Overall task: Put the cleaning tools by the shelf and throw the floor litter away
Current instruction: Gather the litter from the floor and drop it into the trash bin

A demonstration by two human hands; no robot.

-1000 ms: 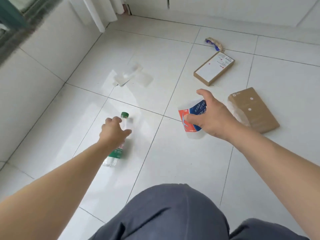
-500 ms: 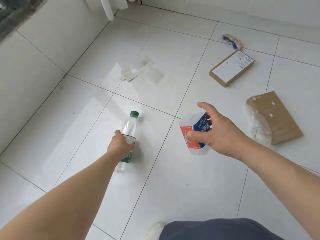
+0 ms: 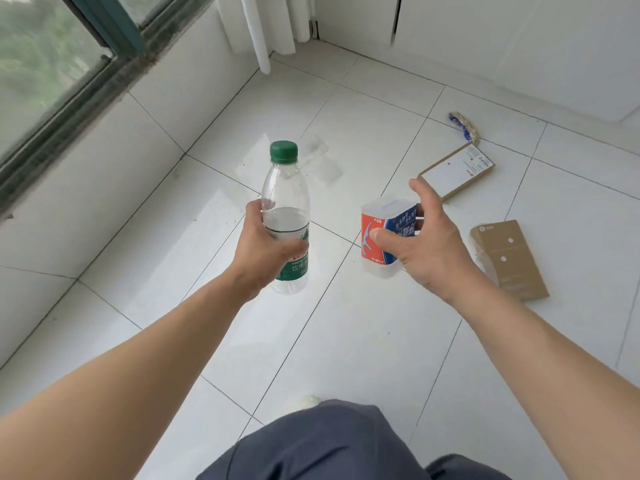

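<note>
My left hand (image 3: 265, 251) grips a clear plastic bottle (image 3: 285, 199) with a green cap and green label, held upright above the white tiled floor. My right hand (image 3: 420, 244) holds a small clear plastic container (image 3: 384, 223) with a red and blue label, fingers wrapped round its side. Litter lies on the floor beyond: a clear plastic wrapper (image 3: 318, 161) behind the bottle, a flat cardboard box with a white label (image 3: 455, 173), a brown cardboard box (image 3: 510, 259) at the right, and a crumpled blue and tan wrapper (image 3: 465, 126) farther back.
A low tiled wall with a dark-framed window (image 3: 69, 64) runs along the left. White curtains (image 3: 263, 26) hang in the far corner, and white cabinet doors (image 3: 485, 36) line the back. My knees in grey trousers (image 3: 329, 445) fill the bottom edge.
My left hand has lifted the bottle off the floor and turned it upright. My right hand has risen with the container. The view has tilted up, showing the window.
</note>
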